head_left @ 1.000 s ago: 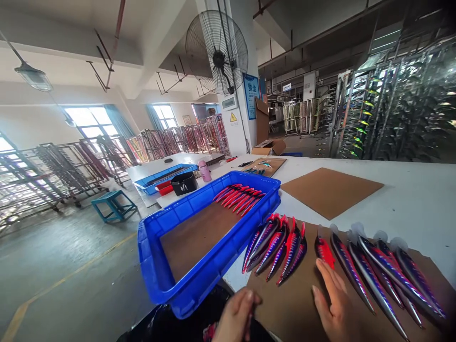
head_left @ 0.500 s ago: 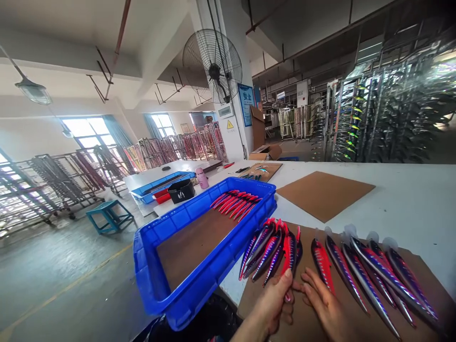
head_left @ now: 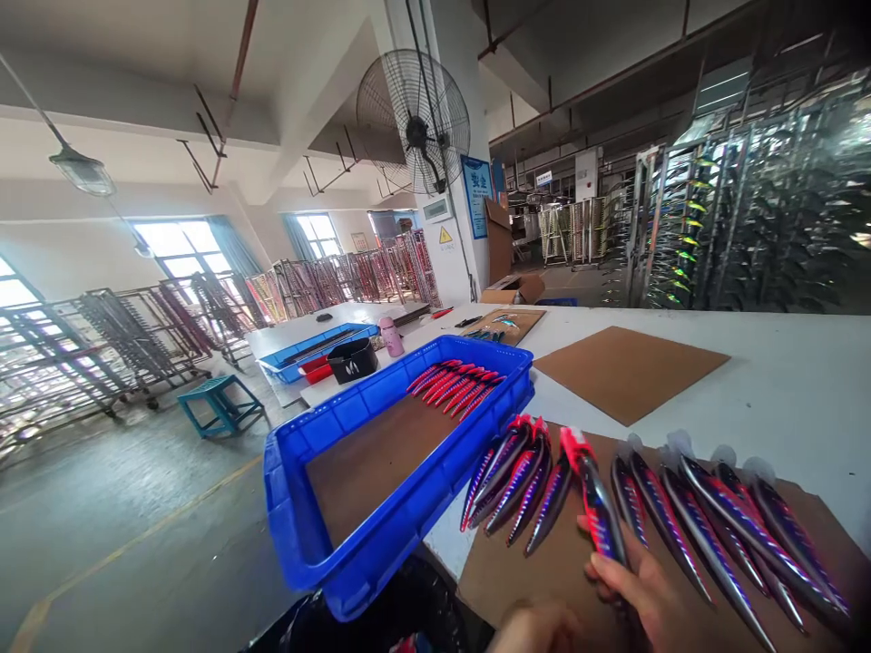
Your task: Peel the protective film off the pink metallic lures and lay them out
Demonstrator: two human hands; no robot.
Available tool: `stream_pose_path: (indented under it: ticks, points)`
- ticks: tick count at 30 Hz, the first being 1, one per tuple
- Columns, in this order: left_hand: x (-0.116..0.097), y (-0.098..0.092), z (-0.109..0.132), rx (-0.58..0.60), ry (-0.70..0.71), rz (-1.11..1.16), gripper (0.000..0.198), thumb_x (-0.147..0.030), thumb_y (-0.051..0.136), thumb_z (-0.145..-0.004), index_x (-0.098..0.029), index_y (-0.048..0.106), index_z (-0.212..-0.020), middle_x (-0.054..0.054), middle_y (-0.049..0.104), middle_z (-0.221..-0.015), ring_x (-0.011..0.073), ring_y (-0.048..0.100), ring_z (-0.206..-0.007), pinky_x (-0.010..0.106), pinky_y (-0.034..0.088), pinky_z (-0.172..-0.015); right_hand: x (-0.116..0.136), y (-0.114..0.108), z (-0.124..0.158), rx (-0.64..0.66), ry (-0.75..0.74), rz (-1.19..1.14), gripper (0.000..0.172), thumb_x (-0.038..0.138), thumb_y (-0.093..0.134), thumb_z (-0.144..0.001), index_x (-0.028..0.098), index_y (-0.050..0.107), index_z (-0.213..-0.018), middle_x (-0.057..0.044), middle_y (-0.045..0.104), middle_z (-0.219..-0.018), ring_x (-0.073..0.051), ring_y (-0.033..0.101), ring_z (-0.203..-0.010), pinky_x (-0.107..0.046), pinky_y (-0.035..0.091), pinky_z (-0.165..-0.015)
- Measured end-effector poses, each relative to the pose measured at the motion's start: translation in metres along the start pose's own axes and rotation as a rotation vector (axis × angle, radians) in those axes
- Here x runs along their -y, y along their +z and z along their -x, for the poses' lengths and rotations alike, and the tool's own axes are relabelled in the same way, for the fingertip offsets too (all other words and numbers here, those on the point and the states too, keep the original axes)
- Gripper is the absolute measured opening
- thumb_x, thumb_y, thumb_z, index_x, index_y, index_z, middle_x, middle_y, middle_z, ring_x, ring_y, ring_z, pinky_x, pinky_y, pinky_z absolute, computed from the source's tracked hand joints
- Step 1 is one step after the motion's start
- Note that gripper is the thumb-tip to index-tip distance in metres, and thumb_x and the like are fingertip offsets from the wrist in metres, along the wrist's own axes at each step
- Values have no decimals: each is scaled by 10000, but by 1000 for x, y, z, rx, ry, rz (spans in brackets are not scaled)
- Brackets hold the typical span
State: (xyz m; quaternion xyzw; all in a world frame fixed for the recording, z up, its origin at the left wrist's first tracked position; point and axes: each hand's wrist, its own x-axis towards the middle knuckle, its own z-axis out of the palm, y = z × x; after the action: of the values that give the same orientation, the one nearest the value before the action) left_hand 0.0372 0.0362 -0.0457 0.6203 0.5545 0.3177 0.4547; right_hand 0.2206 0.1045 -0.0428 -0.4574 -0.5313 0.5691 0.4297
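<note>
mostly i see my left hand (head_left: pixel 537 630) cut off at the frame's bottom, so i cannot tell its fingers. my right hand (head_left: pixel 646 599) pinches one lure (head_left: pixel 595 499), fingers closed round its tail, raised over the cardboard (head_left: pixel 544 571).

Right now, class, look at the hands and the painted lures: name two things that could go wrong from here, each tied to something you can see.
1. The right hand grips a lifted lure by its tail end only, so it could slip and knock the row of lures lying close beside it on the cardboard sheet.
2. The blue crate juts past the table edge over the floor; a nudge might tip it.
</note>
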Motion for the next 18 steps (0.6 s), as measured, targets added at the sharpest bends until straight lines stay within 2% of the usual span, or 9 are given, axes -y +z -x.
stream_pose_path:
  ticks: [1, 3, 4, 7, 10, 12, 14, 16, 18]
  points:
    - [-5, -9, 3, -66, 47, -54, 95, -284, 669, -734, -224, 722, -785, 10, 603, -721, 179, 564, -715, 284, 451, -674, -4, 1, -2, -14, -80, 86, 540, 469, 576, -789, 213, 582, -1265, -79, 713, -1123, -308, 633, -1097, -410, 521, -941]
    - [-21, -28, 7, -211, 188, -167, 169, -140, 655, -712, -203, 715, -857, 28, 609, -802, 175, 575, -764, 284, 464, -716, -14, 4, -5, -8, -217, 242, 613, 430, 579, -769, 190, 534, -1332, -87, 611, -1331, -304, 519, -1262, -408, 442, -1046]
    - [-31, -38, 8, -269, 268, -219, 216, -100, 640, -727, -205, 704, -905, 38, 611, -859, 172, 581, -797, 285, 472, -738, -21, 6, -6, -5, -251, 313, 622, 426, 564, -781, 191, 518, -1354, -81, 580, -1368, -295, 499, -1282, -406, 432, -1057]
    - [-62, -61, 6, -377, 466, -461, 264, -94, 531, -870, -237, 659, -1051, 53, 612, -965, 169, 579, -887, 294, 499, -797, -36, 11, -7, 70, -341, 533, 545, 419, 540, -830, 237, 548, -1343, -40, 616, -1324, -266, 582, -1198, -383, 493, -1000]
    - [-76, -73, -3, -320, 527, -769, 346, -144, 610, -850, -229, 590, -1185, 73, 619, -1115, 232, 545, -1050, 375, 501, -919, -39, 11, -6, 144, -493, 681, 469, 386, 569, -834, 229, 618, -1273, -38, 660, -1254, -258, 647, -1102, -352, 546, -930]
    - [-74, -77, -12, -219, 546, -906, 479, -189, 687, -805, -199, 531, -1258, 87, 604, -1242, 278, 504, -1184, 430, 461, -1022, -37, 9, -7, 125, -580, 747, 441, 354, 568, -834, 214, 642, -1244, -48, 680, -1212, -262, 675, -1046, -338, 577, -874]
    - [-67, -78, -20, -162, 570, -984, 419, -220, 628, -870, -190, 515, -1272, 79, 618, -1266, 265, 502, -1241, 416, 455, -1046, -36, 8, -8, 85, -637, 786, 426, 334, 543, -840, 187, 661, -1222, -64, 697, -1173, -273, 690, -1011, -341, 588, -851]
    - [-60, -79, -25, -168, 586, -1036, 287, -217, 492, -954, -197, 542, -1235, 57, 657, -1215, 222, 550, -1211, 374, 489, -1006, -37, 7, -9, 80, -618, 796, 422, 352, 535, -843, 180, 675, -1202, -69, 709, -1147, -282, 697, -991, -353, 590, -848]
    - [-55, -80, -27, -194, 601, -1068, 262, -225, 437, -974, -192, 564, -1201, 48, 675, -1182, 204, 577, -1184, 353, 507, -983, -38, 7, -9, 102, -533, 782, 433, 397, 545, -837, 194, 680, -1194, -65, 714, -1139, -288, 696, -993, -371, 586, -858]
